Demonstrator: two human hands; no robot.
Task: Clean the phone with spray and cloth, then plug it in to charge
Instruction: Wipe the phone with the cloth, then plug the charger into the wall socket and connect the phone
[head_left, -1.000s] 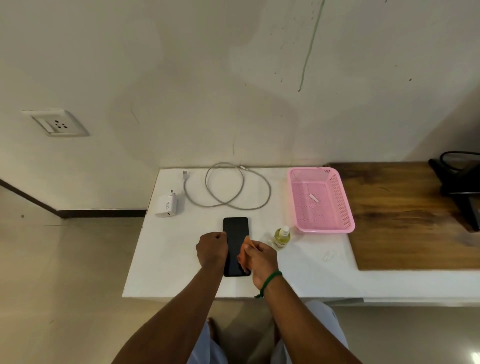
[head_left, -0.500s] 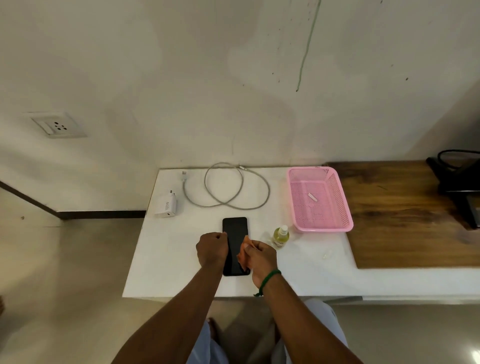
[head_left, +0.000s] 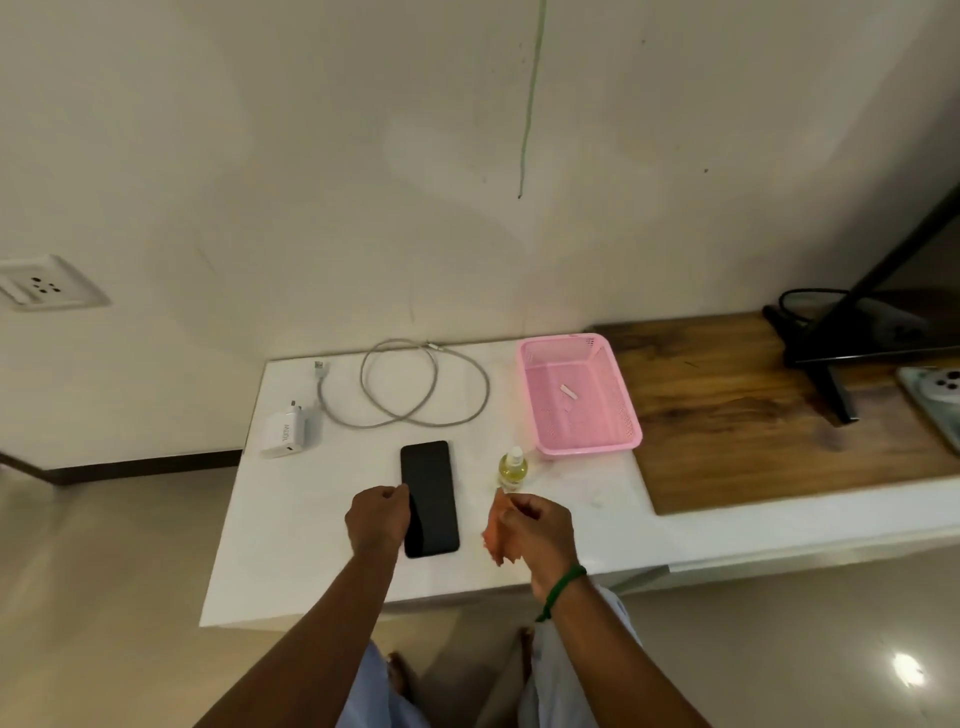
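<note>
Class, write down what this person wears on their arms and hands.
Both forearms are bare, with no sleeves in view. The left hand wears nothing. A thin green band circles the wrist of the right hand. No gloves, watch or rings show.

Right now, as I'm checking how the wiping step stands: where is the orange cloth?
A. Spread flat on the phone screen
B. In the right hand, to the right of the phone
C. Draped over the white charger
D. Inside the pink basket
B: the fingers of the right hand grip the orange cloth beside the phone, off its screen and just in front of the small spray bottle.
</note>
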